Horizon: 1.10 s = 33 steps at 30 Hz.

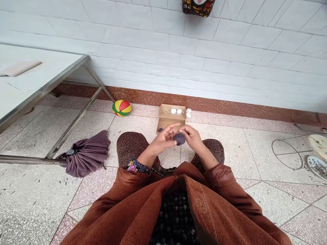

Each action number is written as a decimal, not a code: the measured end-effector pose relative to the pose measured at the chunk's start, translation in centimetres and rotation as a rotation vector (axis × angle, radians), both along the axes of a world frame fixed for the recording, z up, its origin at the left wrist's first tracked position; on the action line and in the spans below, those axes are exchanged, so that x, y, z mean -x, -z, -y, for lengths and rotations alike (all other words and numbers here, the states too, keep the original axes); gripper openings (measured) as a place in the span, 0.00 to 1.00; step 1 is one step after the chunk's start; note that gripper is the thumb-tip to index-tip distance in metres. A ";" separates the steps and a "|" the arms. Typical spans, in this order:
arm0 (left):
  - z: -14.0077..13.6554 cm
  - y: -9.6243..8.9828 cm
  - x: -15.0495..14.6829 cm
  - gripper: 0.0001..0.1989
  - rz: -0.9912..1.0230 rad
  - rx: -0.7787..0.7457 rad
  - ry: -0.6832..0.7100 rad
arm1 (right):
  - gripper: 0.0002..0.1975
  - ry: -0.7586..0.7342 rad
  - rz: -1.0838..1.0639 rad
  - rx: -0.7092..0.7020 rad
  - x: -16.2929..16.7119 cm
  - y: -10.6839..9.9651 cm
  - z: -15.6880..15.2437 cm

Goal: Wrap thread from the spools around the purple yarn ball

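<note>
A small dark purple-grey ball of yarn [179, 139] is between my two hands, above the floor and in front of my knees. My left hand [163, 140] holds its left side, with the thumb low and the fingers curved above. At the ball's upper right, my right hand [192, 137] is closed in a pinch on the yarn; the strand itself is too fine to make out. Just beyond my hands stands an open cardboard box [171, 121]. White balls [173, 111] of thread lie in its far part, and a dark ball [160, 130] shows in its near left corner.
More white balls [188, 113] are right of the box by the wall. A colourful ball [122, 108] and a purple folded umbrella [85, 153] lie left, near a metal-framed table [58, 73]. At right are a wire ring [286, 154] and a plate [318, 166]. A patterned bag [198, 9] hangs above.
</note>
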<state>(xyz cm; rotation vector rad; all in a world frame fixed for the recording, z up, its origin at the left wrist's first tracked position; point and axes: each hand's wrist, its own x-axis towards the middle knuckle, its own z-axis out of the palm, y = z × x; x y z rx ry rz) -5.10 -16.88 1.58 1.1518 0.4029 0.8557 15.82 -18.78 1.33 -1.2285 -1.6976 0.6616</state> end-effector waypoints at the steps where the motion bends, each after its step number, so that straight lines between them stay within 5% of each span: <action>1: -0.1 0.1 0.0 0.39 0.015 0.023 -0.041 | 0.13 0.011 -0.005 0.030 0.4 0.9 0.4; 6: -0.6 0.9 0.0 0.33 -0.035 0.121 -0.261 | 0.15 -0.129 0.090 0.015 1.6 2.8 3.7; 12: -0.5 0.9 -0.1 0.30 -0.168 0.088 -0.295 | 0.14 -0.263 0.140 -0.120 0.0 -2.2 4.5; 17: -0.1 0.6 -0.3 0.36 -0.120 0.020 -0.119 | 0.13 -0.181 0.069 -0.132 -1.5 -4.6 0.9; 21: 0.3 -0.1 -0.3 0.40 0.009 0.006 -0.016 | 0.13 -0.113 -0.008 -0.063 -1.0 -2.5 -1.3; 27: -0.4 0.2 0.0 0.26 0.098 0.277 -0.223 | 0.13 -0.042 0.038 0.116 0.4 2.2 1.3; 33: -0.6 1.5 -0.6 0.23 -0.003 0.307 -0.345 | 0.15 -0.221 0.095 0.050 0.3 0.7 4.5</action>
